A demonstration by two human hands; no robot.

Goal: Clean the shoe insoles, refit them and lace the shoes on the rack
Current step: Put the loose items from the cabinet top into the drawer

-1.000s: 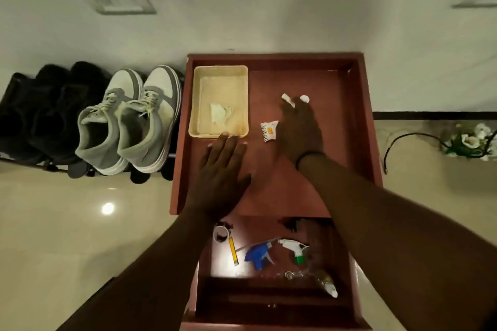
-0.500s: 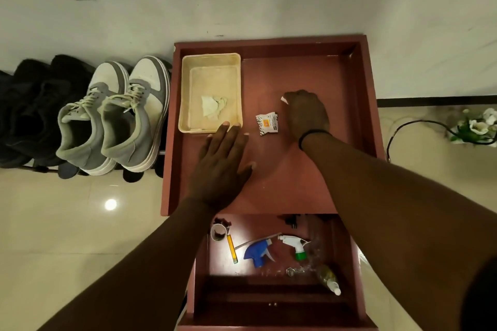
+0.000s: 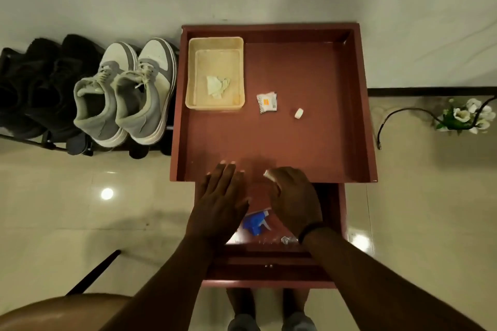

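Note:
Two grey and white laced sneakers (image 3: 126, 94) stand side by side on a low rack (image 3: 53, 146) at the left. My left hand (image 3: 219, 201) lies flat with straight fingers near the front edge of the red-brown table (image 3: 309, 148). My right hand (image 3: 294, 199) is beside it, fingers curled round a small white object (image 3: 267, 174) that peeks out at the knuckles. On the table lie a small white and orange packet (image 3: 266, 102) and a small white cap (image 3: 298, 113). No insoles are visible.
A cream tray (image 3: 215, 43) with a crumpled tissue (image 3: 217, 86) sits at the table's back left. The open drawer (image 3: 269, 274) below holds a blue spray head (image 3: 255, 223). Black shoes (image 3: 35, 88) fill the rack's left. A cable (image 3: 387, 121) and flowers (image 3: 465, 115) lie on the floor right.
Both hands have drawn back from the table's middle to its front edge. My right hand took a small white object and left the white cap behind.

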